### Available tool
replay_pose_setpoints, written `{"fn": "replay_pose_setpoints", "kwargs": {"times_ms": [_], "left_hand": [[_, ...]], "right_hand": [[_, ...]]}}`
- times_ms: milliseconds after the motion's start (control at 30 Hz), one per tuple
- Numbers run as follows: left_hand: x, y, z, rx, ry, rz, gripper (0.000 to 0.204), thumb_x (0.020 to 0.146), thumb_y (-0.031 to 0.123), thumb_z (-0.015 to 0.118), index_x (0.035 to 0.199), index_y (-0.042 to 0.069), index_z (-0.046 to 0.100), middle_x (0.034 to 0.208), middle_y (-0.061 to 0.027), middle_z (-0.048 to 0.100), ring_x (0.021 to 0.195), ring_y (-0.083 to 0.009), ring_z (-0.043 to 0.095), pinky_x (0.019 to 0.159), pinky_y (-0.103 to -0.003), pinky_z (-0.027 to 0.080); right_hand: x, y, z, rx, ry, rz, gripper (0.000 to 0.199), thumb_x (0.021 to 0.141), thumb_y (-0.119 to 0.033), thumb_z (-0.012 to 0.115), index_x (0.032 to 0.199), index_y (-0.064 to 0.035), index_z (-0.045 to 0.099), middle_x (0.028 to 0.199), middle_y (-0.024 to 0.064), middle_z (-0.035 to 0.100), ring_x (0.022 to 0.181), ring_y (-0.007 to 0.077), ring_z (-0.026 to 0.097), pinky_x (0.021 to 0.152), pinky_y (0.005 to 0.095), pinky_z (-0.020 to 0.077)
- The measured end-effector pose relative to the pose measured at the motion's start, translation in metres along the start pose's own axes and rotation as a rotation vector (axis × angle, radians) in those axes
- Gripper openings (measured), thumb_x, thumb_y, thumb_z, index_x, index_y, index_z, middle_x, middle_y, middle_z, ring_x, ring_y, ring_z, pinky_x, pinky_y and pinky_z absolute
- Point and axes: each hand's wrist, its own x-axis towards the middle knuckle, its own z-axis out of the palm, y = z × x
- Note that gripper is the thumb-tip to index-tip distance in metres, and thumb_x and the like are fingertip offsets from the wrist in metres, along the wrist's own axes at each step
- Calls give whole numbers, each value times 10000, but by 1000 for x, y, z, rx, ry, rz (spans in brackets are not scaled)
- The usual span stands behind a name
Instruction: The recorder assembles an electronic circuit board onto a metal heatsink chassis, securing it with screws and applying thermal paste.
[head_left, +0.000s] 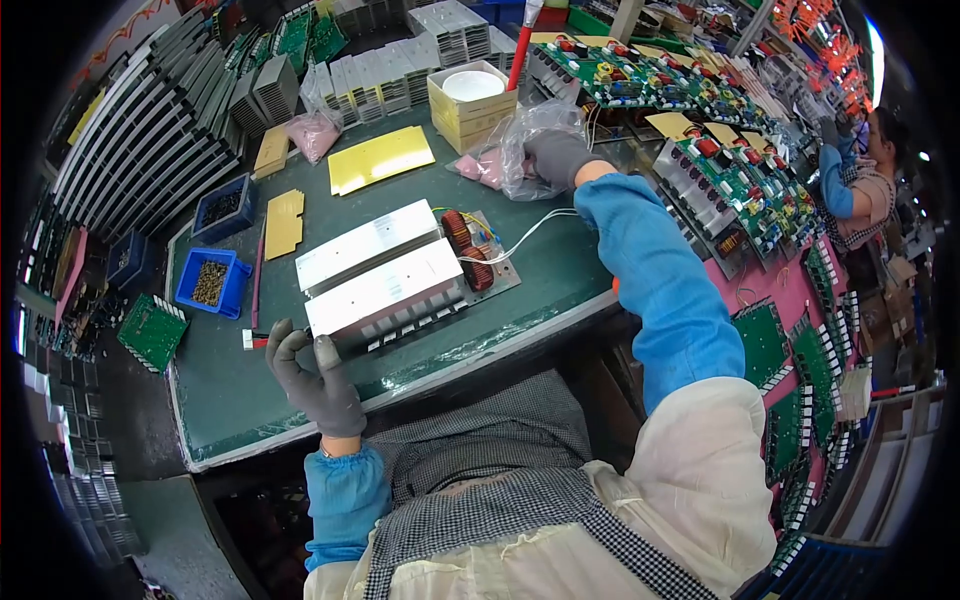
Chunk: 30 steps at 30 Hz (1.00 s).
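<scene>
A power circuit assembly with two long silver heat sinks (385,290) lies on the green table in front of me. Copper-wound coils (468,250) and white wires are at its right end. My left hand (318,385), in a grey glove, is open at its near left corner, the fingers apart and the thumb at the metal edge. Farther off, my right hand (562,160), gloved too, is closed on a clear plastic bag (520,155) with pink pieces in it. The plastic partly hides its fingertips.
A blue bin of brass-coloured screws (210,283) and a dark blue bin (222,208) stand at the left. Yellow sheets (380,160) and a box with a white tub (470,105) lie beyond. Circuit boards (735,180) crowd the right, where a co-worker (865,180) sits.
</scene>
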Motion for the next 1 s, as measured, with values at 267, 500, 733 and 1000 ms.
{"fn": "replay_pose_setpoints", "kwargs": {"times_ms": [267,500,733,1000], "left_hand": [[-1,-5,-2,-8,-5,16,227,937,176,610,1087,17,548,1329,-168,490,1261,-295,463,1070,-414,352],[-1,-5,3,-31,1,11,235,931,168,617,1098,17,547,1324,-166,492,1255,-293,463,1071,-417,349],[1,4,-8,-52,14,94,305,883,179,616,1122,12,526,1341,-176,461,1261,-306,452,1072,-425,349],[63,73,-34,-17,-169,394,434,776,181,720,1125,5,532,1273,-205,520,1231,-362,503,1034,-452,403]], "right_hand": [[-15,-6,-9,381,-24,119,197,826,-192,689,995,-93,705,950,139,704,887,325,671,787,407,522],[-27,17,-16,229,243,-16,217,830,-149,678,1038,-93,701,951,95,718,899,272,689,765,363,532],[-57,18,-74,579,510,-79,276,918,-83,577,1174,-24,662,1121,105,698,1035,199,649,941,315,490],[-74,-96,-135,1057,358,-202,279,938,-49,563,1214,-49,604,1074,81,641,946,120,605,835,283,506]]}}
